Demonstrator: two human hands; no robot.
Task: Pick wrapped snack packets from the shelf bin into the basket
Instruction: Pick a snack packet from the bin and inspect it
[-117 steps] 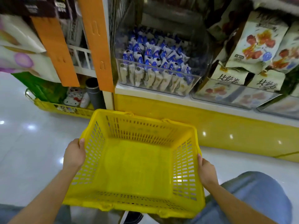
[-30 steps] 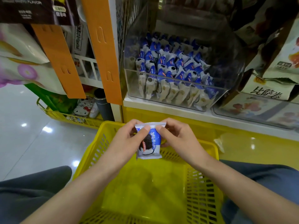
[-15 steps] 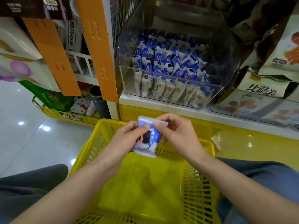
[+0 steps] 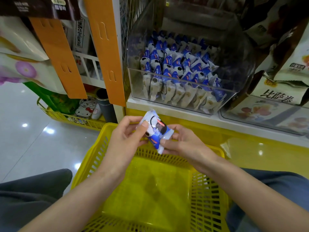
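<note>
Holding one snack packet (image 4: 156, 131) in the middle of the frame, pinched by the left hand (image 4: 126, 133) at its upper-left end and the right hand (image 4: 181, 142) at its lower-right end. Slanted long-ways, just over the far edge of the basket (image 4: 209, 198); probably only needs dropping down.

Print on the snack packet (image 4: 156, 131) too blurred to read; its back face hidden, same for the fingers behind it. The left hand (image 4: 124, 139) and right hand (image 4: 182, 144) pinch it and cover part of the basket (image 4: 209, 190) far rim; near rim cut by bottom edge. In the shelf bin (image 4: 136, 91), rear rows dark, front row smeared through the clear wall, uncountable. The pouches (image 4: 280, 96) at right cropped by frame edge.
</note>
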